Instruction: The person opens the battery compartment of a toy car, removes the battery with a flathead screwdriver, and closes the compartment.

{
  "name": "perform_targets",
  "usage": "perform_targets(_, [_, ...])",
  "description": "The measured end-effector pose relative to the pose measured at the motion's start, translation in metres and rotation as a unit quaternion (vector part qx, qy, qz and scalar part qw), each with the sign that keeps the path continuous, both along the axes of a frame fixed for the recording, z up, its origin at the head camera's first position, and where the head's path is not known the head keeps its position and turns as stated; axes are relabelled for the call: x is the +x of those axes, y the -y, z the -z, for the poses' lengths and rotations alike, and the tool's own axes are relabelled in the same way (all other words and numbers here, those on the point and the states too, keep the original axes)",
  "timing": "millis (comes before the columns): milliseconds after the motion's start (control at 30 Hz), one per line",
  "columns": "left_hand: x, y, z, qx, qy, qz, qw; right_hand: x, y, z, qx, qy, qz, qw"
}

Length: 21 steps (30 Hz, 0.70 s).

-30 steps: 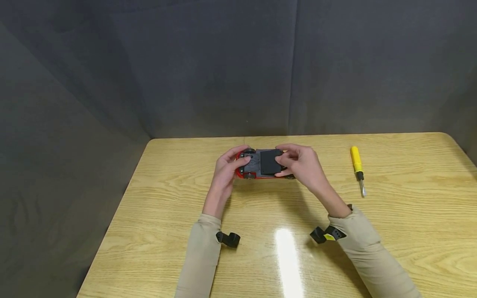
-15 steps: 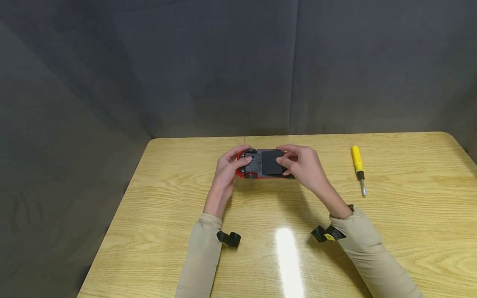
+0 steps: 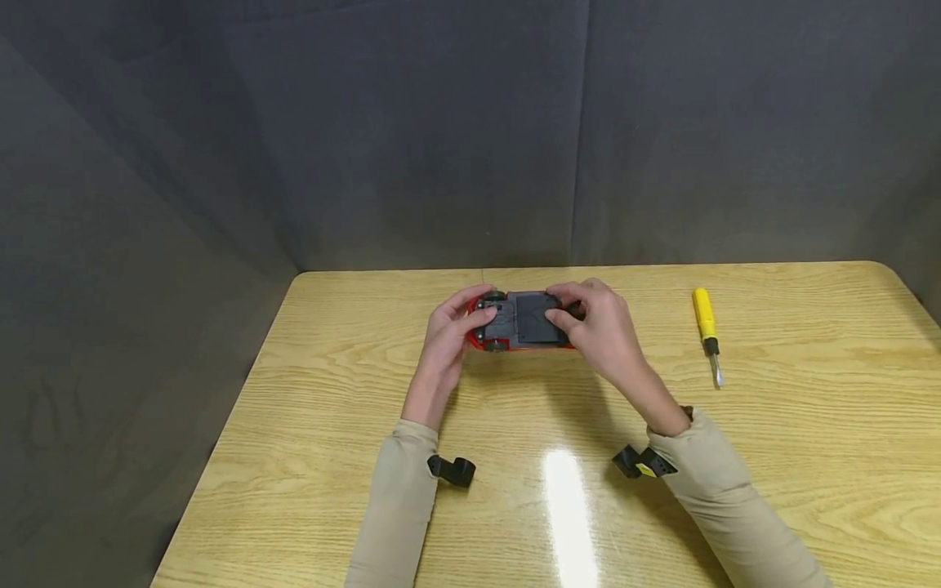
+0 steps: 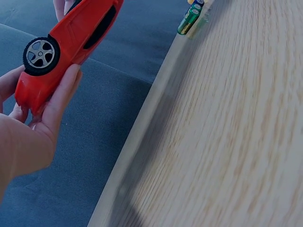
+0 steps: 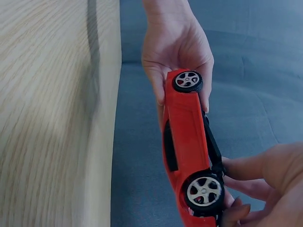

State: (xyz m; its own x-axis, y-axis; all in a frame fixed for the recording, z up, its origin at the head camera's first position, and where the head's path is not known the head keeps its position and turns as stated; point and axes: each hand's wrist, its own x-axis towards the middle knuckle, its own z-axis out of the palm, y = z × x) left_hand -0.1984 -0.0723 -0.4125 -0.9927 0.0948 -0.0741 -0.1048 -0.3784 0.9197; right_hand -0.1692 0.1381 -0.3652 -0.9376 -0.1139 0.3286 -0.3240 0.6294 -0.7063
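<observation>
A red toy car (image 5: 187,125) is held upside down above the far part of the table, its dark underside (image 3: 500,322) facing the head camera. My left hand (image 3: 446,328) grips one end, thumb on the underside and fingers round the side. On the underside is a flat black battery cover (image 3: 535,320). My right hand (image 3: 601,322) pinches this cover at its right end, thumb on top, with fingers curled near the wheel (image 5: 204,191). The right wrist view shows the cover standing at a slight angle off the car's body.
A yellow-handled screwdriver (image 3: 704,317) lies on the wooden table (image 3: 331,392) to the right. Green batteries (image 4: 190,20) show near the table's edge in the left wrist view. A dark cloth (image 3: 441,147) hangs behind the table.
The cover sits straighter along the underside than a second ago. My right fingers have curled in more, and the lower finger no longer shows below the thumb. My left hand keeps its grip.
</observation>
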Motion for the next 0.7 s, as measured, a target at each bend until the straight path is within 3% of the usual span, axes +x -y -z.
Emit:
perform_targets(367, [-0.001,0.003,-0.003,0.032,-0.006,-0.014,0.9994,-0.002,-0.009,-0.005,-0.055,0.001,0.039,0.9978])
perform_targets(700, [-0.001,0.005,-0.003,0.051,0.007,-0.032,0.9981,-0.009,-0.025,-0.010,-0.059,0.138,-0.033,0.9882])
